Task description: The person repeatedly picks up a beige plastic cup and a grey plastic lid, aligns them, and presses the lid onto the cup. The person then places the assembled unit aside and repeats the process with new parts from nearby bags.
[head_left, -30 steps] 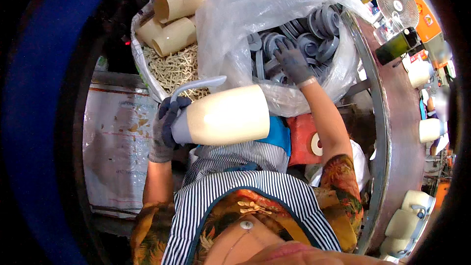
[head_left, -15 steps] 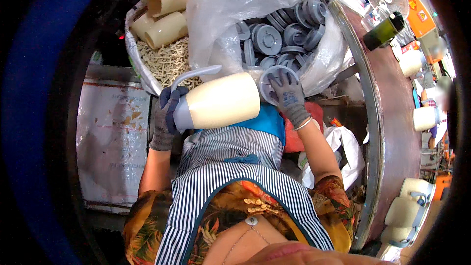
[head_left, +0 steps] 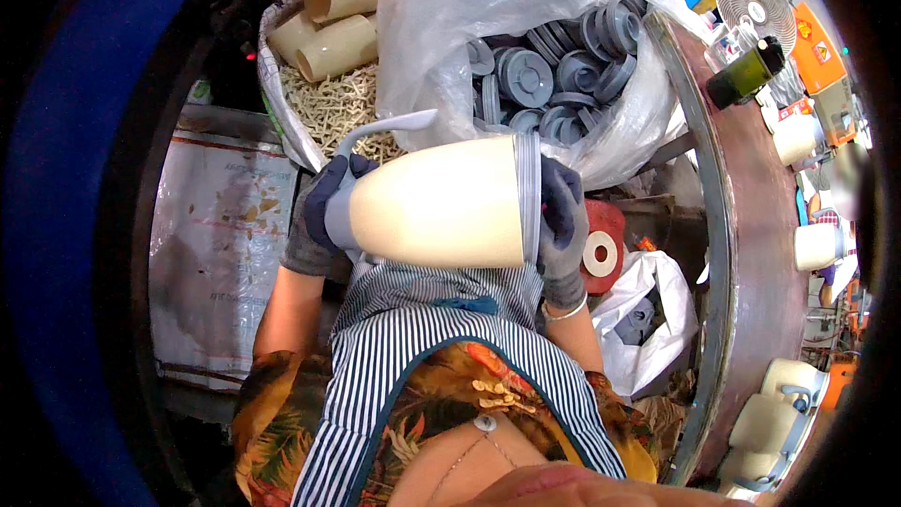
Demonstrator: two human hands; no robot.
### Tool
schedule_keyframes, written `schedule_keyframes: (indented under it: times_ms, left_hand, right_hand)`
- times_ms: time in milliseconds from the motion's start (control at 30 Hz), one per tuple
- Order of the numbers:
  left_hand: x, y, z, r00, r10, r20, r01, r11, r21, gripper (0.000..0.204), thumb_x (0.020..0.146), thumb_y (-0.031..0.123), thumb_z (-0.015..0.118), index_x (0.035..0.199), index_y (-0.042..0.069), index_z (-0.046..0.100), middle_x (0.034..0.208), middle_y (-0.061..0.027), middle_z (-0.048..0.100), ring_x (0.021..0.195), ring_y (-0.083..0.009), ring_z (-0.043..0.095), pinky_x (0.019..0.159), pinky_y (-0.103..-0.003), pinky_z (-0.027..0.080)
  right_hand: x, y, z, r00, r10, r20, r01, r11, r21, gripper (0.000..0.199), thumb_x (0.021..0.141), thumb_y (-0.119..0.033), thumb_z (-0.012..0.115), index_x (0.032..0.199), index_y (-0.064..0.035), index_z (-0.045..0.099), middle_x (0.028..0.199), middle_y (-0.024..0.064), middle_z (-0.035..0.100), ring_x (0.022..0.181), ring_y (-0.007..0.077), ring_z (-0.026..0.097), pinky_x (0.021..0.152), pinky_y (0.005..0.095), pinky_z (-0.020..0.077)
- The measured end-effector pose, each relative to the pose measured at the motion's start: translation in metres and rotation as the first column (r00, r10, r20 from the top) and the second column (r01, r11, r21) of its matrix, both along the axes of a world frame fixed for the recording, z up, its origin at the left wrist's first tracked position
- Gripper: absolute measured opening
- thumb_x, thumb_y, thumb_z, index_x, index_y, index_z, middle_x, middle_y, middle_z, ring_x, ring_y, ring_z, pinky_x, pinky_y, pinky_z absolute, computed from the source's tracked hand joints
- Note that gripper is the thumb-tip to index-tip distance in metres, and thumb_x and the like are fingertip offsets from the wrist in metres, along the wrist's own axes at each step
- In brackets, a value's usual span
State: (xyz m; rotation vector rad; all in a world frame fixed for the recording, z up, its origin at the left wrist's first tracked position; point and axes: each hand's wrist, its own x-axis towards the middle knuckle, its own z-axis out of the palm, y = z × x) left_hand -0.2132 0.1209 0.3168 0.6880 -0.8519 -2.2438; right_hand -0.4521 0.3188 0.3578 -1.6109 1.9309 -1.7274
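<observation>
Got a cream jug [head_left: 436, 202] here, lying on its side between two gloved hands, just over the lap of a striped apron [head_left: 394, 357]. Looking at a grey collar on its left end, with a grey handle [head_left: 385, 127] curving up and back over it, plus a grey ring [head_left: 528, 202] on the right end.

Left hand [head_left: 324, 211]: wrapped round the collar, fingers well curled. Right hand [head_left: 563, 235]: cupped against the ring, fingers bent; can't tell how tightly closed.

Right beyond the jug, can see a clear plastic bag [head_left: 432, 47] full of round grey parts [head_left: 526, 77], beside a sack [head_left: 272, 99] with cream shells [head_left: 338, 47] on small cream bits [head_left: 328, 94]. Off to the right, spotting a bench [head_left: 765, 272], a dark green container [head_left: 746, 73], a fan [head_left: 755, 0] and more jugs [head_left: 793, 380].
</observation>
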Motion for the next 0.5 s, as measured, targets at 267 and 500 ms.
schedule_keyframes:
  times_ms: [267, 500]
  left_hand:
    - [-0.015, 0.001, 0.007, 0.984, -0.137, -0.118, 0.140, 0.990, 0.024, 0.037, 0.102, 0.031, 0.042, 0.107, -0.002, 0.059, 0.096, -0.0120, 0.066, 0.084, -0.0209, 0.065, 0.079, -0.034, 0.053]
    - [-0.020, 0.027, 0.065, 0.984, 0.077, 0.157, -0.020, 0.941, -0.337, 0.034, 0.102, 0.028, 0.046, 0.115, -0.002, 0.054, 0.099, -0.0084, 0.062, 0.084, -0.0189, 0.063, 0.077, -0.033, 0.053]
  right_hand:
    - [0.005, 0.027, 0.001, 0.983, 0.013, -0.181, -0.019, 0.999, -0.031, 0.058, 0.069, -0.021, 0.066, 0.123, -0.0001, 0.062, 0.121, 0.0190, 0.056, 0.112, 0.0348, 0.053, 0.099, 0.0426, 0.0412]
    - [0.017, 0.038, -0.033, 0.973, -0.074, 0.217, 0.100, 0.989, -0.109, 0.050, 0.081, -0.024, 0.068, 0.123, 0.0018, 0.056, 0.126, 0.0183, 0.055, 0.118, 0.0346, 0.050, 0.103, 0.0455, 0.0367]
